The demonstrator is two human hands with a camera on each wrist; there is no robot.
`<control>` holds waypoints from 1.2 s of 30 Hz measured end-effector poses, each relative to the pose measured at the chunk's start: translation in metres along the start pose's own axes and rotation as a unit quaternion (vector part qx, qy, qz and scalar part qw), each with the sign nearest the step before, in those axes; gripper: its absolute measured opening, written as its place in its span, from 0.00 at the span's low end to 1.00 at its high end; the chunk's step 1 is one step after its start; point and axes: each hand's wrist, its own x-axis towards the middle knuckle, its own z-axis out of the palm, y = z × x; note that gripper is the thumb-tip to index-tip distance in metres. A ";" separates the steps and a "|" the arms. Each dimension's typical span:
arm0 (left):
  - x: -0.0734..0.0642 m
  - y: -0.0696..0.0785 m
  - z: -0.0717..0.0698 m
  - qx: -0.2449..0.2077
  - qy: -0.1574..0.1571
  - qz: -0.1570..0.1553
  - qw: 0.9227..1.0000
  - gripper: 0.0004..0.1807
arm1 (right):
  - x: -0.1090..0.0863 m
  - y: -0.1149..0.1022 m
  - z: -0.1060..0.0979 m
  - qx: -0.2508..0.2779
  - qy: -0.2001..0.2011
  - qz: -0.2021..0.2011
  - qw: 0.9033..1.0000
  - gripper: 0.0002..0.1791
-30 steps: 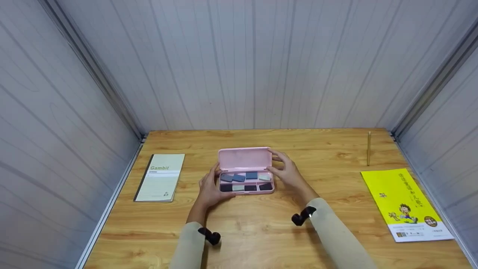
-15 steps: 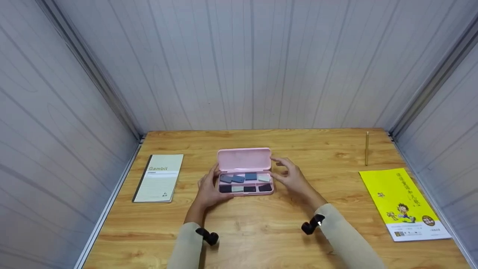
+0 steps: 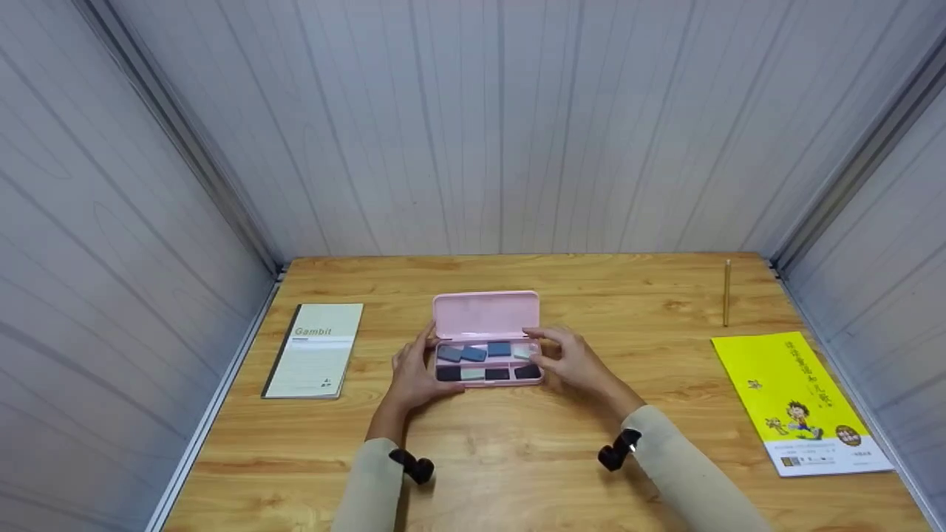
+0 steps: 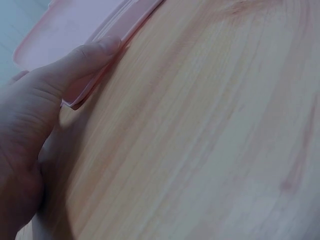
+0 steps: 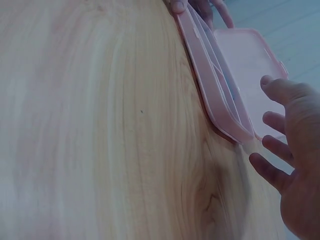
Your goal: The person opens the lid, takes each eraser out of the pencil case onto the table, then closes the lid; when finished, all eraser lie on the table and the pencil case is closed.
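A pink pencil case (image 3: 485,315) lies on the table with its lid raised. Its compartments hold blue erasers (image 3: 499,349), dark blocks (image 3: 497,374) and whitish ones (image 3: 473,374). My left hand (image 3: 414,373) grips the left end of the case; in the left wrist view its thumb (image 4: 95,52) lies along the front edge. Over the right end is my right hand (image 3: 580,362), its fingertips close to a whitish block (image 3: 522,352). In the right wrist view the fingers (image 5: 280,145) are spread and loosely bent, with nothing between them.
A Gambit notebook (image 3: 314,351) lies to the left. On the right are a yellow booklet (image 3: 798,399) and, behind it, a pencil (image 3: 726,293). Panel walls (image 3: 473,125) rise at the back and both sides of the wooden table (image 3: 502,458).
My right hand has left the lid's right edge, drawn back slightly to the right, then come in over the right end of the case. My left hand has stayed on the case.
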 end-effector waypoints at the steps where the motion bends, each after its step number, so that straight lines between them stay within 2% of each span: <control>1: 0.000 0.000 0.000 0.000 0.000 0.000 1.000 0.78 | 0.000 0.000 0.001 -0.004 -0.004 0.008 1.000 0.28; 8: 0.001 -0.003 0.003 0.003 0.002 -0.003 1.000 0.79 | 0.001 0.005 0.006 -0.041 -0.024 0.014 0.999 0.28; 12: -0.001 -0.002 0.003 0.001 0.003 0.000 1.000 0.79 | 0.001 0.005 0.010 -0.038 -0.029 0.041 0.998 0.28; 18: 0.000 -0.002 0.002 0.004 0.004 -0.001 1.000 0.79 | 0.000 0.004 0.015 -0.033 -0.026 0.043 0.998 0.27; 22: 0.000 -0.001 0.001 0.010 0.005 -0.004 1.000 0.79 | 0.000 0.005 0.017 -0.035 -0.026 0.028 0.999 0.27; 28: -0.001 0.002 0.001 0.011 0.007 0.000 1.000 0.78 | 0.002 0.012 0.021 -0.032 -0.023 -0.015 0.999 0.27; 32: 0.000 0.002 0.001 0.016 0.009 0.002 1.000 0.78 | 0.005 0.023 0.025 -0.024 -0.007 -0.061 0.998 0.25; 36: 0.000 0.000 0.002 0.017 0.010 -0.005 1.000 0.79 | 0.010 0.037 0.030 -0.026 0.001 -0.084 0.996 0.24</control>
